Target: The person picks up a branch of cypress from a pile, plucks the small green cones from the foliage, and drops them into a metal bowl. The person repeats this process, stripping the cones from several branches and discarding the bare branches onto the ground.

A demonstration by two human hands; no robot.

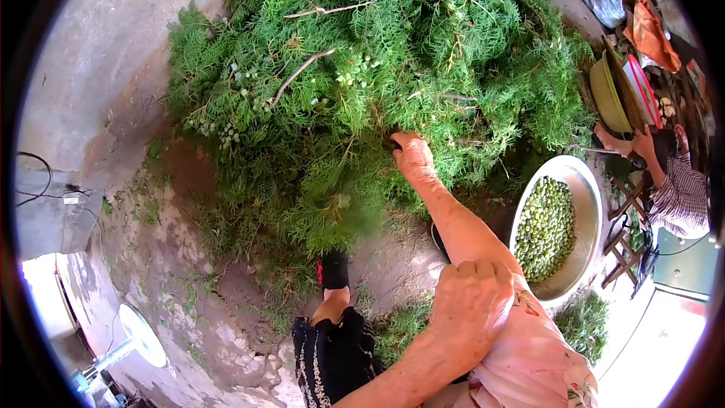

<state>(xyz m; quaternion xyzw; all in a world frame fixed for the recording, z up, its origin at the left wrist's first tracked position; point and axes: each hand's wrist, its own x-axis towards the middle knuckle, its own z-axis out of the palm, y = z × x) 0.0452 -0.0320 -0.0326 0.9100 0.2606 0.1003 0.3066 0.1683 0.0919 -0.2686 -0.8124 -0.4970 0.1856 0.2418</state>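
Steadying the green branches [325,174] is advised, the right hand [412,156] being curled there, grip untellable, and the left hand [476,295] fisted beside the pink sleeve [532,332].

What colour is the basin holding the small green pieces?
Silver, metallic-looking; the basin shows best in the head view, the only one here.

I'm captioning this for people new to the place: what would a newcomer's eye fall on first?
Probably the big heap of feathery green branches across the upper middle, with the right hand reaching into its near side. Next, perhaps, the shiny metal basin at the right, holding many small green pieces. Low, right of center, the left hand shows with curled fingers.
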